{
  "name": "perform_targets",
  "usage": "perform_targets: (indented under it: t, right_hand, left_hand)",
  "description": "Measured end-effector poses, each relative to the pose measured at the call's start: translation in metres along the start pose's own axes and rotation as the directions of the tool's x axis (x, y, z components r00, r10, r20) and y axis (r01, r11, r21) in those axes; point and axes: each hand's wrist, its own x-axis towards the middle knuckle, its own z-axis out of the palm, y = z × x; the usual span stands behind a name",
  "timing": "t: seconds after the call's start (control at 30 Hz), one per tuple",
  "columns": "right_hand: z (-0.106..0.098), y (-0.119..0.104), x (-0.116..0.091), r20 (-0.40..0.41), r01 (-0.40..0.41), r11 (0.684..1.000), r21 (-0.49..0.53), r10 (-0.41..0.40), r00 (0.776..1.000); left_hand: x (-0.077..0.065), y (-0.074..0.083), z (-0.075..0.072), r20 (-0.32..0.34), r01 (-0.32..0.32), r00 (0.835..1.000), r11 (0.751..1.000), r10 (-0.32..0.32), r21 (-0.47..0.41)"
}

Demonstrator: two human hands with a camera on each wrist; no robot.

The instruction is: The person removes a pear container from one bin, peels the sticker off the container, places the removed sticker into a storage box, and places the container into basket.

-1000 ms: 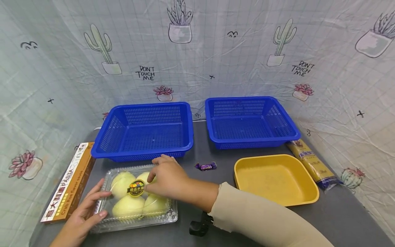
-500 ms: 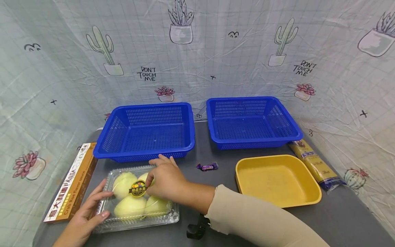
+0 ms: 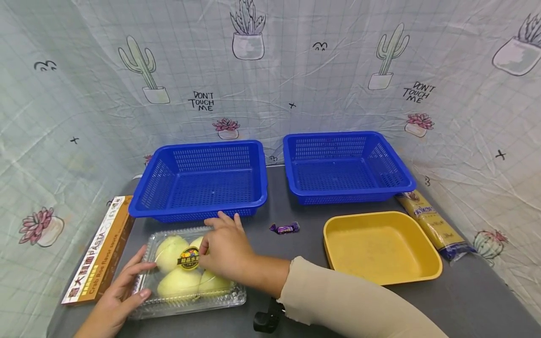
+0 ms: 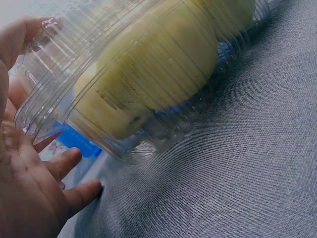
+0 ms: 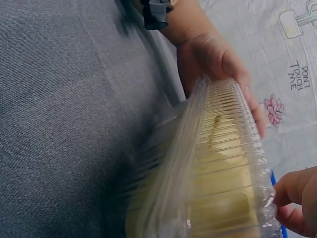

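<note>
A clear plastic clamshell box (image 3: 145,307) of several pale yellow-green fruits (image 3: 179,283) lies on the table at front left. On its lid is a round black-and-yellow sticker (image 3: 188,258). My right hand (image 3: 228,246) reaches over the lid, thumb and forefinger pinching at the sticker's right edge, other fingers raised. In the right wrist view these fingertips (image 5: 287,198) meet beside the ribbed lid. My left hand (image 3: 116,298) rests at the box's left side, thumb and forefinger lying straight against the lid. In the left wrist view its lower fingers (image 4: 74,198) spread apart below the rim.
Two blue baskets (image 3: 198,212) (image 3: 355,193) stand along the back. A yellow tray (image 3: 380,249) is at right, beside a yellow pasta bag (image 3: 435,225). A purple-wrapped candy (image 3: 284,228) lies mid-table. A pasta box (image 3: 99,249) lies at left. A printed curtain (image 3: 287,70) hangs behind.
My right forearm has drawn slightly left and toward me, with the fingertips staying at the sticker's edge. My left hand keeps its place, and the head view has shifted a little.
</note>
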Motion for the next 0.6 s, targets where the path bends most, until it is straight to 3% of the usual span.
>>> perform_targets:
  t: [0.23, 0.43, 0.6]
  right_hand:
    - [0.0092, 0.0007, -0.0049, -0.079, 0.091, 0.993, -0.077, -0.097, 0.992]
    - [0.0103, 0.0024, -0.0087, -0.102, 0.148, 0.988, -0.039, -0.151, 0.983]
    - [0.0075, 0.0011, -0.0090, -0.104, 0.170, 0.983, -0.067, -0.176, 0.979]
  left_hand:
    - [-0.0011, -0.0002, -0.0002, -0.003, 0.009, 1.000, 1.000, -0.009, 0.006]
    - [-0.0009, 0.0026, 0.0016, -0.014, 0.048, 0.999, 0.998, -0.047, 0.029]
    - [0.0010, 0.0047, 0.0024, -0.020, 0.050, 0.999, 0.997, -0.049, 0.053]
